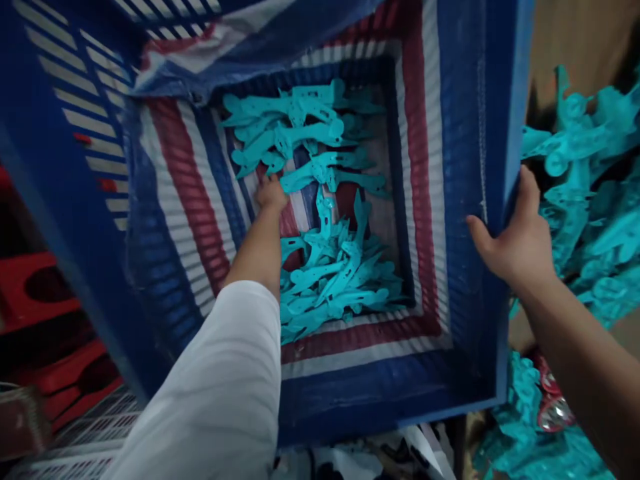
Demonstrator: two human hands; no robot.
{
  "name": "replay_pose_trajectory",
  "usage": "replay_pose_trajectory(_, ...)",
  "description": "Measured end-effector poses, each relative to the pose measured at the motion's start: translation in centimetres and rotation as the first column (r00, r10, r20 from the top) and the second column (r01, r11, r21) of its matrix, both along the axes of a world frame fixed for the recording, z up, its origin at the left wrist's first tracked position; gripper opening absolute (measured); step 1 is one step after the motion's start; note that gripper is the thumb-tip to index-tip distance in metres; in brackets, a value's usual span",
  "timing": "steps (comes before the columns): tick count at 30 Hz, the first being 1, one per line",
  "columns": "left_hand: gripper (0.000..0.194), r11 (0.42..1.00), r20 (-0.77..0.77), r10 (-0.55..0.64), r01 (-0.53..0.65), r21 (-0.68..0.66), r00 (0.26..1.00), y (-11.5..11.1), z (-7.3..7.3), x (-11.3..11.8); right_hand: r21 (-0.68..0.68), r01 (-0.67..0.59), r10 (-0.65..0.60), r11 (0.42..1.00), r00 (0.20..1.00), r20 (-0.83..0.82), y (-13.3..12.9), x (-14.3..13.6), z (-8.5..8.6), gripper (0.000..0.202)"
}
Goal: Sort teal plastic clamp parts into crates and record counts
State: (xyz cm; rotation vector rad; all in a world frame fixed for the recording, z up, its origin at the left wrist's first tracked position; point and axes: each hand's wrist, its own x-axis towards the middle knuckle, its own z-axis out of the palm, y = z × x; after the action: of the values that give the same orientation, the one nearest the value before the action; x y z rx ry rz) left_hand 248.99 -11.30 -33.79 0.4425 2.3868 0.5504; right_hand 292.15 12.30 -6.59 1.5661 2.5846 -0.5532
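A blue plastic crate (480,393) with a striped red, white and blue woven liner (423,167) fills most of the view. My right hand (525,247) grips its right rim, thumb on the inner side and fingers outside. Deep in the crate, my left hand (273,193) is by the left end of a turquoise plastic part (325,173). Its fingers are partly hidden and foreshortened, so its hold is unclear. Above it, similar long, jointed-looking parts (295,120) lie roughly side by side. A looser heap of turquoise parts (340,280) lies nearer, partly behind my left sleeve.
More turquoise parts (600,200) are piled outside the crate on the right, on a brownish surface. Lower right, shiny red and silver pieces (553,403) lie among others. Red plastic containers (40,290) stand at the left. A white slatted basket (95,433) is at lower left.
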Motion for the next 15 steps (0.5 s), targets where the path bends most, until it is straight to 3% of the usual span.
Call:
replay_pose_trajectory(3, 0.064, 0.996, -0.022, 0.036, -0.038, -0.077, 0.999, -3.5, 1.5, 4.3, -0.019, -0.039, 0.038, 0.999, 0.997, -0.069, 0.1, 0.3, -0.9, 0.098)
replay_pose_trajectory(5, 0.06, 0.996, -0.003, 0.028, -0.028, -0.084, 1.0, -5.7, 3.6, 7.1, 0.022, -0.076, 0.078, 0.997, 0.987, -0.139, 0.4, 0.8, -1.5, 0.091)
replay_pose_trajectory(7, 0.053, 0.998, 0.087, 0.031, -0.027, -0.05, 0.996, -7.5, 6.7, 9.8, 0.103, -0.069, 0.089, 0.992, 0.976, -0.197, 0.1, 1.1, -1.6, 0.083)
replay_pose_trajectory(9, 0.049, 0.988, 0.269, 0.128, -0.145, 0.046, 0.955, -8.9, 10.7, 12.9, 0.15, -0.056, 0.097, 0.987, 0.954, -0.282, -1.8, 0.7, -1.1, 0.069)
replay_pose_trajectory(11, 0.06, 0.903, 0.511, 0.274, -0.4, 0.155, 0.815, -10.3, 15.3, 16.8, 0.07, -0.084, 0.105, 0.994, 0.904, -0.415, -6.2, -0.3, -0.4, 0.058)
replay_pose_trajectory(13, 0.072, 0.851, 0.69, 0.254, -0.496, 0.174, 0.678, -11.6, 19.6, 21.3, -0.182, -0.153, 0.03, 0.971, 0.839, -0.544, -12.6, -1.9, 0.1, 0.057)
replay_pose_trajectory(14, 0.073, 0.853, 0.737, 0.193, -0.482, 0.199, 0.647, -12.3, 21.6, 23.5, -0.361, -0.192, -0.056, 0.912, 0.816, -0.575, -16.1, -2.7, 0.4, 0.061)
replay_pose_trajectory(15, 0.073, 0.867, 0.745, 0.14, -0.444, 0.225, 0.653, -13.0, 23.2, 25.5, -0.534, -0.229, -0.149, 0.814, 0.806, -0.573, -19.6, -3.4, 0.7, 0.063)
